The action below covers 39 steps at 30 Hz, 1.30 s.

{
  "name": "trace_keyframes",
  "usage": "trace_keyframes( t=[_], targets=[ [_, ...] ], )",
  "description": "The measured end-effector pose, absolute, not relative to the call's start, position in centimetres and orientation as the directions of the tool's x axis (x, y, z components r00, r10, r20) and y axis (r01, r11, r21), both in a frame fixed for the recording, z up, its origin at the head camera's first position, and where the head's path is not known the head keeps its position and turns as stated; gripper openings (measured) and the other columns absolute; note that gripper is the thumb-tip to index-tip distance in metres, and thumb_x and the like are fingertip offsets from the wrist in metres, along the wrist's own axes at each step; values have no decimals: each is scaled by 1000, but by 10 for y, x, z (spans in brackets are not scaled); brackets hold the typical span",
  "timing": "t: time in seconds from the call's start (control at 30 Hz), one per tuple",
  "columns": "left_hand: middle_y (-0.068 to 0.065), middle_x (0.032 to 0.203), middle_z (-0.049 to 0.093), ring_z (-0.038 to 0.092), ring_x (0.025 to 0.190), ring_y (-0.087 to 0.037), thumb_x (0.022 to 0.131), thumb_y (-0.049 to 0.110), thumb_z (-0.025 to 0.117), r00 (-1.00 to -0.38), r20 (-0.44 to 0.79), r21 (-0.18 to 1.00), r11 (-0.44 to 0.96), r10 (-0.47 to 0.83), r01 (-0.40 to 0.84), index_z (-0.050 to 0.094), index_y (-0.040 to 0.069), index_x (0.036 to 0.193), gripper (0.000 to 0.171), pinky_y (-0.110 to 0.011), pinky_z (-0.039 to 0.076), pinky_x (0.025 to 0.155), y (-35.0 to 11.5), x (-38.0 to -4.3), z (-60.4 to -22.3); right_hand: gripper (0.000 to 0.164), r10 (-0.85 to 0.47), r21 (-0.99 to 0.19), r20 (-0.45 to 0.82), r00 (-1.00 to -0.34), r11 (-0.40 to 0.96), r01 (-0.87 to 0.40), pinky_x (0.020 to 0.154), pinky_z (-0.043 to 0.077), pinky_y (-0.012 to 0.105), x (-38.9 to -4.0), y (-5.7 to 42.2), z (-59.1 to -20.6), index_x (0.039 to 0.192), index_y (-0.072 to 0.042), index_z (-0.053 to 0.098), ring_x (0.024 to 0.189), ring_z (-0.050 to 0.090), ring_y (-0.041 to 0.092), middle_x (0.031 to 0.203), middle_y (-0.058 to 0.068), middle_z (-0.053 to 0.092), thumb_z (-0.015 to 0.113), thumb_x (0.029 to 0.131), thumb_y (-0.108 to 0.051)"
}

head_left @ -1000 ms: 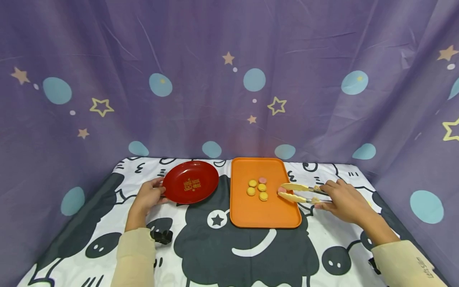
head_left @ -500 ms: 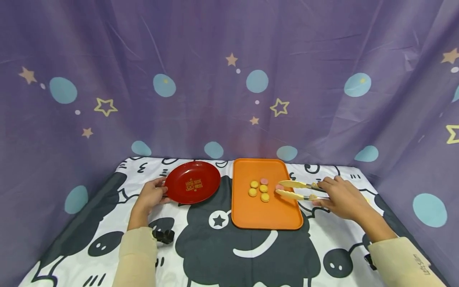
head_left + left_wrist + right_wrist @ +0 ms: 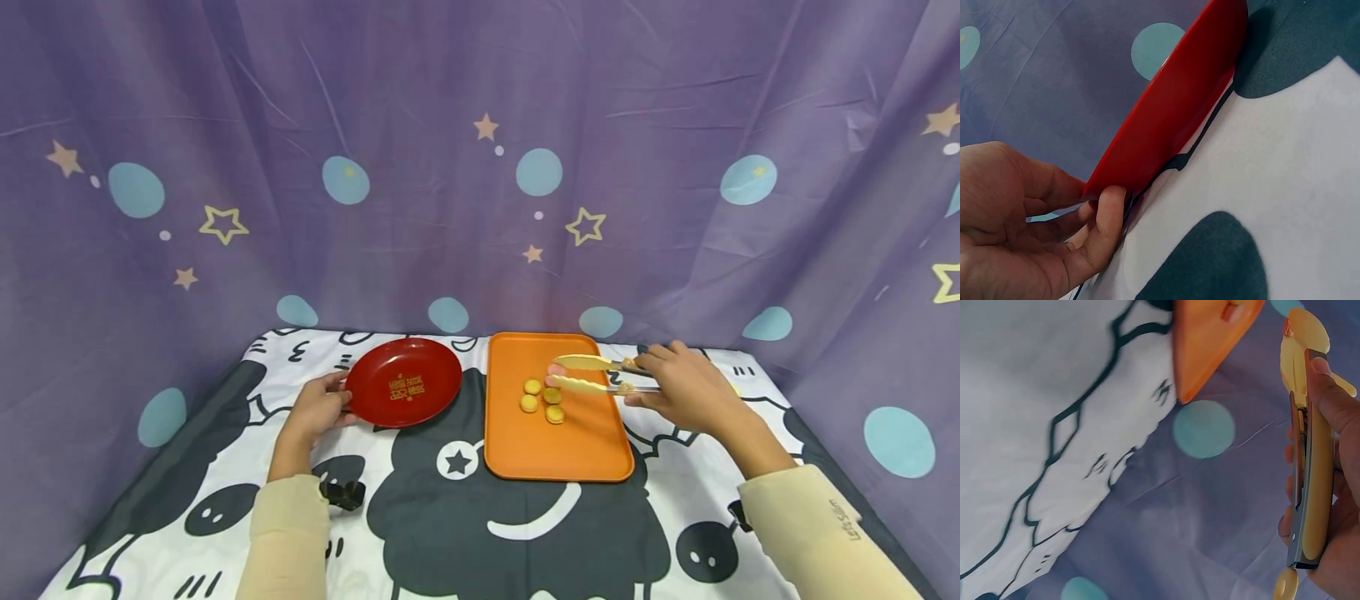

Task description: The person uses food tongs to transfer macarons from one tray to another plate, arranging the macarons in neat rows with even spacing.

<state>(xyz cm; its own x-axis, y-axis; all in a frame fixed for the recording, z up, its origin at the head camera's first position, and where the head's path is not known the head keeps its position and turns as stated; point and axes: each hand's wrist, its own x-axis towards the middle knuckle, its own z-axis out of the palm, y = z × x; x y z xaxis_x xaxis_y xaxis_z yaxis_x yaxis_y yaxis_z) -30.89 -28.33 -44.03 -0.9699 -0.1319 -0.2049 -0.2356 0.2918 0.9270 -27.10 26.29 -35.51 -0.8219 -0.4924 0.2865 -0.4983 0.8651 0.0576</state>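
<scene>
My left hand (image 3: pixel 318 410) pinches the left rim of a round red plate (image 3: pixel 405 367) with gold characters. In the left wrist view, the fingers (image 3: pixel 1110 219) and thumb hold the edge of the tilted red plate (image 3: pixel 1172 94). My right hand (image 3: pixel 686 387) grips a pair of tongs (image 3: pixel 600 387) with yellow tips. Between those tips a pink macaron (image 3: pixel 556 370) is held, over the orange tray (image 3: pixel 558 458). Several yellow macarons (image 3: pixel 528 403) lie on the tray just below. Whether a second pink macaron lies behind the tips, I cannot tell. In the right wrist view, my right hand (image 3: pixel 1341 444) wraps round the tongs (image 3: pixel 1313 475).
The table has a black-and-white cartoon cloth (image 3: pixel 517 558). Behind it hangs a purple curtain (image 3: pixel 450 250) with stars and blue spots. The plate stands left of the tray, with a narrow strip of cloth between them.
My right hand has moved left and slightly away from me, bringing the tongs and pink macaron from the tray's right edge to above the yellow macarons. The left hand keeps the plate in place.
</scene>
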Motion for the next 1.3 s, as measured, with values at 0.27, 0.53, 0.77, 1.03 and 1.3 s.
trace_keyframes(
  t=[0.27, 0.53, 0.77, 1.03, 1.3],
  targets=[
    [-25, 139, 45, 65, 79, -18, 104, 1, 43, -973, -191, 927, 304, -130, -222, 32, 1, 158, 55, -31, 63, 70, -283, -308, -440, 56, -515, 61, 266, -815, 853, -519, 69, 42, 36, -282, 227, -341, 121, -8, 72, 85, 48, 23, 105, 2, 65, 79, 85, -50],
    [-25, 139, 44, 65, 81, -18, 104, 2, 43, -976, -181, 930, 301, -122, -210, 32, 0, 158, 55, -32, 63, 71, -283, -307, -440, 49, -545, 85, 275, -792, 834, -545, 70, 44, 38, -289, 190, -330, 114, -11, 72, 84, 46, 24, 96, 0, 58, 80, 85, -50],
    [-25, 141, 45, 65, 83, -19, 104, 2, 43, -974, -184, 930, 299, -129, -215, 33, 1, 158, 55, -30, 63, 71, -283, -308, -440, 55, -573, 74, 265, -776, 814, -576, 75, 46, 39, -295, 159, -326, 120, -10, 72, 89, 50, 25, 103, 1, 64, 79, 86, -52],
    [-25, 143, 44, 65, 83, -19, 104, 2, 43, -972, -198, 927, 297, -125, -227, 33, 0, 158, 55, -30, 63, 71, -282, -305, -439, 56, -588, 76, 255, -767, 803, -591, 71, 44, 35, -301, 129, -328, 118, -12, 73, 86, 49, 22, 99, -1, 63, 79, 84, -55],
    [-27, 142, 44, 65, 83, -18, 103, 0, 42, -979, -172, 935, 295, -113, -198, 32, -2, 158, 56, -32, 63, 71, -282, -306, -438, 57, -576, 60, 185, -796, 815, -576, 79, 47, 37, -308, 100, -330, 121, -15, 73, 94, 49, 22, 103, -2, 62, 77, 85, -58]
  ],
)
